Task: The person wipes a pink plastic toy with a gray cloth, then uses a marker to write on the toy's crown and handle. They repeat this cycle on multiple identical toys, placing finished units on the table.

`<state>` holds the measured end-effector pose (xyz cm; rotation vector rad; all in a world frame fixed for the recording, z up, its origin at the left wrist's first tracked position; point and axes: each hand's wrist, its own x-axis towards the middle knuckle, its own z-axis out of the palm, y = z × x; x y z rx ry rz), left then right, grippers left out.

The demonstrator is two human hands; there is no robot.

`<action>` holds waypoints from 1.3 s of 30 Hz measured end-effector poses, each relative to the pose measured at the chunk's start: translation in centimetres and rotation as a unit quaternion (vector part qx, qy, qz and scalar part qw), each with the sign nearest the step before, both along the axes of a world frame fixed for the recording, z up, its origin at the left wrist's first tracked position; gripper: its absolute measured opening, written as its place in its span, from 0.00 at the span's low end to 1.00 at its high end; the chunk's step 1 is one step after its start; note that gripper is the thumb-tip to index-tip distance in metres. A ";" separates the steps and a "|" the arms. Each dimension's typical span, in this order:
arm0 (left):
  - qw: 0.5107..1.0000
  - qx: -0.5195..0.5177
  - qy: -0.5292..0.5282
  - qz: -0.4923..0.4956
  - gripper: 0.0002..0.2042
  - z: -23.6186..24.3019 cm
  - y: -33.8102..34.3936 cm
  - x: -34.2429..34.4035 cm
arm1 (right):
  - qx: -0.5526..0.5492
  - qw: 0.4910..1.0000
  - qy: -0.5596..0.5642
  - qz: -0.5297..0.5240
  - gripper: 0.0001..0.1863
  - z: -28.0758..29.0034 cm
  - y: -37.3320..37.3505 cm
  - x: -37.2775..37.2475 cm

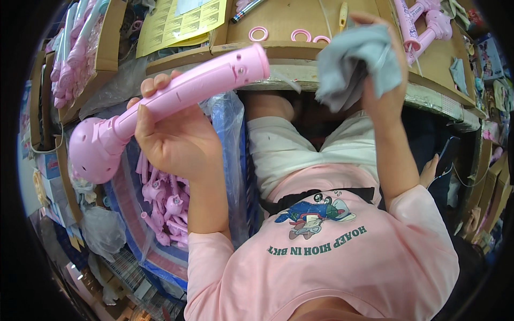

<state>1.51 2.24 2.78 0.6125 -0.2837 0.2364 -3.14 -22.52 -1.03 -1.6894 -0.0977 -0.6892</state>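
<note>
A pink plastic toy microphone [206, 80], with a rounded head and a tube-shaped handle, is gripped by my left hand [179, 139]. It is tilted, head low at the left and handle end up to the right. Small holes show near that raised end. My right hand [393, 75] holds a crumpled grey cloth [356, 61] in front of the bench edge, apart from the toy. Part of the right hand is hidden behind the cloth and blurred.
Pink rings [258, 34], a marker [247, 10], a yellow-handled tool [343, 17] and a yellow printed sheet [187, 27] lie on the cardboard-lined bench. A blue crate [227, 131] holds several pink parts. Someone else's hand [428, 170] with a phone [448, 155] shows at right.
</note>
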 end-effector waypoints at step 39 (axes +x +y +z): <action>0.988 0.156 -0.008 -0.012 0.10 -2.8 -1.7 -0.1 | -0.594 0.738 0.314 -0.060 0.11 -0.5 -8.4 7.4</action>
